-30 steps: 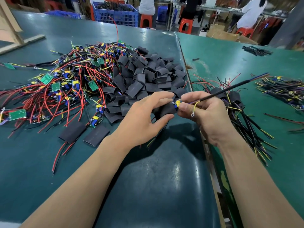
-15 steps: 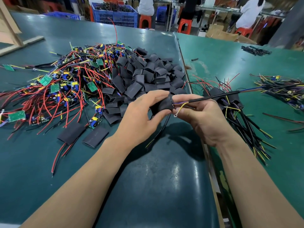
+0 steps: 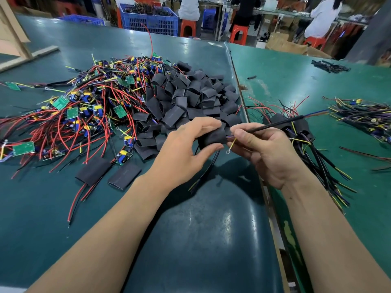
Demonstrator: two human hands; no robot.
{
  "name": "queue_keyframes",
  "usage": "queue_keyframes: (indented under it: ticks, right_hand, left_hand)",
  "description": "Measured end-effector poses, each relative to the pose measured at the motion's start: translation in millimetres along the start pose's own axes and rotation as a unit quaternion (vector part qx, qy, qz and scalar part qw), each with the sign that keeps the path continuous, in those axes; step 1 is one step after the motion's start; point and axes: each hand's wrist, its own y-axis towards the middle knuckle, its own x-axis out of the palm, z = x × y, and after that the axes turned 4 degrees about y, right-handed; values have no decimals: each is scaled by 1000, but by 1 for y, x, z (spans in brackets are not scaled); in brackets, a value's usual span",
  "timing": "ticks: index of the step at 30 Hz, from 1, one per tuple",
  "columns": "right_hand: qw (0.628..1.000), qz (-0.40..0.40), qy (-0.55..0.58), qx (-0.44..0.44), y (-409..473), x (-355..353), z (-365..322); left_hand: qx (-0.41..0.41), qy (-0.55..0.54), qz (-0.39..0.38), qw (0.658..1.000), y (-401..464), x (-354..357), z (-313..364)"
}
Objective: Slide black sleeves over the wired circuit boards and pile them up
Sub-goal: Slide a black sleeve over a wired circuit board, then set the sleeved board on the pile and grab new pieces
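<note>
My left hand [image 3: 186, 153] pinches a black sleeve [image 3: 211, 137] between thumb and fingers, above the table. The circuit board inside the sleeve is hidden. My right hand [image 3: 266, 153] pinches the black cable [image 3: 277, 123] that leaves the sleeve's right end; a short yellow wire [image 3: 231, 144] hangs below the fingers. More wires trail from the sleeve's left end down to the table. A heap of empty black sleeves [image 3: 190, 98] lies behind my hands. Left of it sprawls a tangle of bare wired boards [image 3: 84, 111]. Sleeved boards are piled at the right [image 3: 300, 130].
Two flat sleeves [image 3: 93, 170] lie loose near the front left. Another bundle of wires [image 3: 366, 115] lies at the far right. A seam [image 3: 239, 85] divides the two green tabletops. Blue crates [image 3: 148, 20], red stools and seated people are beyond the table.
The sleeve has slid further right along the board: the yellow-and-blue part that showed at its right end is now covered. Both hands have lifted slightly.
</note>
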Motion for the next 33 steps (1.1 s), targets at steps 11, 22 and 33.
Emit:
queue_keyframes:
  ticks: [11,22,33]
  right_hand:
    - [968,212,121,-58,6,-12,-16]
    - [919,261,295,6,20,-50,-13]
    - [918,203,342,-2,14,-50,-21]
  left_hand:
    - [98,108,156,977,3,-7,-4]
    - [52,109,158,980,2,-9,-6]
    - [41,110,147,982,2,-9,-5]
